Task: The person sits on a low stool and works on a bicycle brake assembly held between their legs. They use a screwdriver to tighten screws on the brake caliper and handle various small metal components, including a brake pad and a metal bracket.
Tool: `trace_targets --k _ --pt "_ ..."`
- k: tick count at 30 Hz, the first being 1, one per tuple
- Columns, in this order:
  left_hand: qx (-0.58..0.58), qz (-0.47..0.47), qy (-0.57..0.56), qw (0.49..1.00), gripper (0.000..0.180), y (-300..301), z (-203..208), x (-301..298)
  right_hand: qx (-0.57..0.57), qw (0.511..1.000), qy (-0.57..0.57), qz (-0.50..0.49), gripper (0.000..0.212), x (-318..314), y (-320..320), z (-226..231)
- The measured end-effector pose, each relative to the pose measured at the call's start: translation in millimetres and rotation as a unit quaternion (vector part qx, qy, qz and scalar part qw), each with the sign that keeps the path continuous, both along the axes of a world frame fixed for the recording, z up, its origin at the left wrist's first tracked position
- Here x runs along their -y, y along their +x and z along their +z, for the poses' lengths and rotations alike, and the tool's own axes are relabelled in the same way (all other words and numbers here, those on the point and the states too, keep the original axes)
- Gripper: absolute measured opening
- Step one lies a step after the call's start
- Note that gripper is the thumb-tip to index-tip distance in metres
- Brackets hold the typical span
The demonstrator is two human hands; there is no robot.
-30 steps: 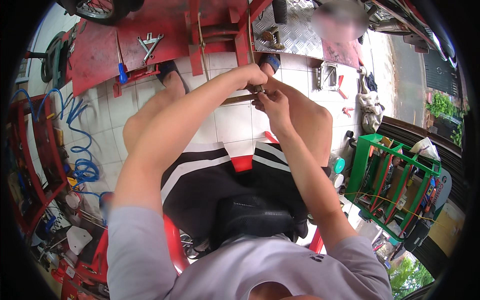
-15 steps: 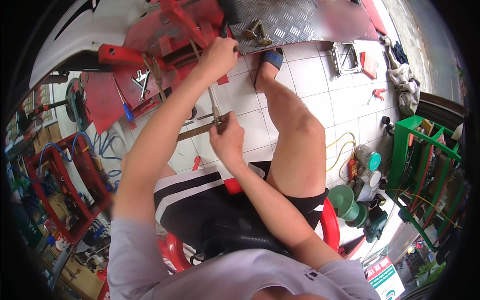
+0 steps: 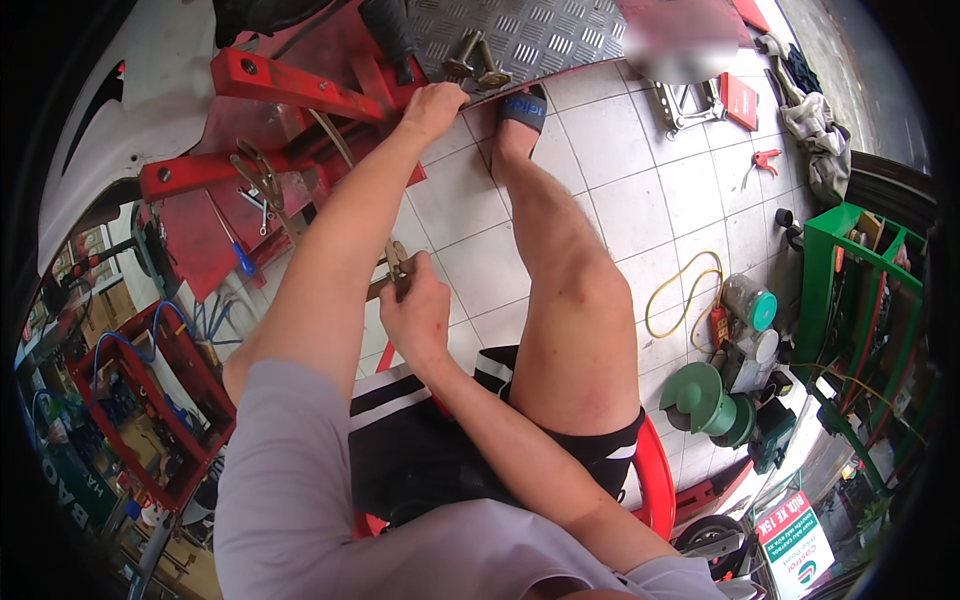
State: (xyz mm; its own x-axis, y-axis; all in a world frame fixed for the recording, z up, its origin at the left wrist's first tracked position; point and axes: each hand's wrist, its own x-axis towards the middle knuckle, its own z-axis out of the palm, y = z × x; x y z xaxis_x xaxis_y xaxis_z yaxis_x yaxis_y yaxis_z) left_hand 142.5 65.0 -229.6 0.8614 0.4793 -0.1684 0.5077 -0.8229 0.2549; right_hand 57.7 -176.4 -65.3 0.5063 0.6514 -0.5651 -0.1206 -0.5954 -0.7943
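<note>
Brownish metal fills our gripping right hand; work seems unfinished. What our left hand holds, we cannot tell.

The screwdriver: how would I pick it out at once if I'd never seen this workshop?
Find the red platform toward the upper left of the view. A screwdriver lies near its lower edge, handle end pointing down the picture. Its bright blue handle sets it apart from the silver wrenches just to its right.

Right hand holds a seemingly metal piece.
</note>
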Motion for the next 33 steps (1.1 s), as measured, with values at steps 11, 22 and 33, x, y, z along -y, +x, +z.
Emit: trace_targets --k 11,22,33 --pt "0.174 0.044 -0.031 0.983 0.016 -39 117 15 0.064 0.996 0.047 0.027 0.023 5 -2 -7" --pt "0.116 0.349 -0.194 0.909 0.014 -178 210 156 0.142 0.987 0.001 0.076 0.026 -12 32 -28" --pt "0.022 0.297 -0.226 0.928 0.016 -188 194 142 0.109 0.965 -0.008 0.239 0.023 -14 35 4"
